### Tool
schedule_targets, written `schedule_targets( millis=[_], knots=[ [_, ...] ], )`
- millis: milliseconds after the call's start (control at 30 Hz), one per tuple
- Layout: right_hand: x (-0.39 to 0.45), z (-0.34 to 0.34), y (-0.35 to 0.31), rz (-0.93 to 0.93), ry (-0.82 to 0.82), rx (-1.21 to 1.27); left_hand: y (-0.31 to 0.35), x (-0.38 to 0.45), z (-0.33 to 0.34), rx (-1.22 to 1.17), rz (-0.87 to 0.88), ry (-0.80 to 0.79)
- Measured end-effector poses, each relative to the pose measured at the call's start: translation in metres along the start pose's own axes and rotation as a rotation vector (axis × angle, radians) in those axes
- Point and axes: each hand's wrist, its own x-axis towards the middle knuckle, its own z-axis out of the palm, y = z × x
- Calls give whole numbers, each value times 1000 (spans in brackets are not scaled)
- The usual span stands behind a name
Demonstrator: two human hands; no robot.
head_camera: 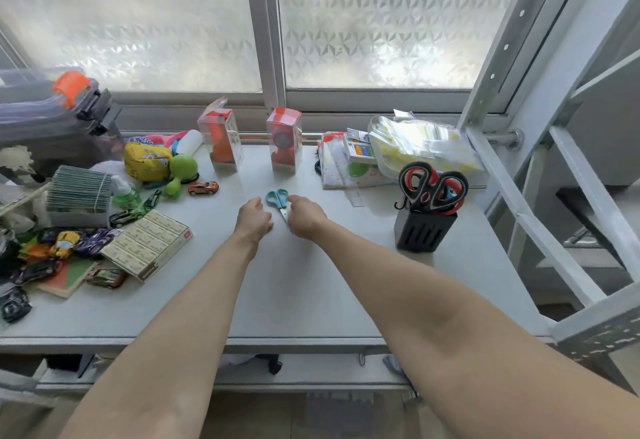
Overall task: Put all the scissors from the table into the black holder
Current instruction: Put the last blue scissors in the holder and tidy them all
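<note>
Where table (311,282) centre shows from head view: scissors (279,201) flat between both hands, handles away, blades toward body. Right hand (306,217) curled loosely, touching blades, grip unclear. Left hand (254,218) just beside, empty. Holder (424,230) well right, already holding scissors.

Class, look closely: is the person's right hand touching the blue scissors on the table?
Cannot tell. In the head view the right hand covers the blades of the blue scissors, hiding any contact; the handles lie bare.

Daylit frosted windows (374,23) behind a grey table (311,293), metal shelving (554,147) right.
</note>
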Motion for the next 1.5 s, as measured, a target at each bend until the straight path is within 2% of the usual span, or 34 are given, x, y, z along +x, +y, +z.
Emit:
schedule_targets(
  millis=[233,500,767,967,1133,1300,1500],
  knots=[
    [-8,7,10,-23,77,77,8,-12,1,10,1,-141],
    [-27,3,17,134,147,263,14,-35,9,112,-67,-123],
    [-55,4,39,96,113,285,9,-51,17,170,-132,-156],
    [-80,3,58,44,81,253,9,-71,25,405,-79,-149],
    [-101,-5,78,54,125,239,26,-99,45,482,19,-204],
    [-129,-20,106,15,313,339,45,-127,74,498,159,-370],
    [-180,-50,160,-111,728,480,46,-139,119,419,306,-333]
  ],
)
